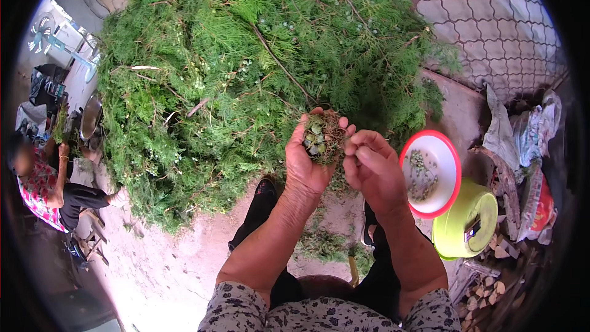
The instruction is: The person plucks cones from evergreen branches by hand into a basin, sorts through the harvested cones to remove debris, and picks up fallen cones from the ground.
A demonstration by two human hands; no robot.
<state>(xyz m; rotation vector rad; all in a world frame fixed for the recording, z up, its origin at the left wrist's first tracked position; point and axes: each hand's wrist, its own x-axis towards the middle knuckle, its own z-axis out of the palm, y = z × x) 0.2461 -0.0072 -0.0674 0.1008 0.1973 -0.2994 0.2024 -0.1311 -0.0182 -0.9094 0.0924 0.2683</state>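
Note:
My left hand (309, 157) is cupped, palm up, around a clump of small green-grey cones mixed with brown and green conifer bits (324, 137). Close on its right is my right hand (374, 166), its fingers curled with thumb and fingertips near together at the clump's edge; whether anything small is between them cannot be told. Beyond both hands spreads a large heap of cut green conifer branches (207, 78). To the right of my right hand, a white basin with a red rim (454, 173) holds scattered small green cones (420, 175).
An upturned lime-green tub (484, 212) touches the basin, with a small dark object on it. Split firewood (484, 297) and plastic sacks (537, 184) lie at the right, below wire mesh (493, 32). At the left a person (46, 184) sits holding a sprig, near a fan (60, 46).

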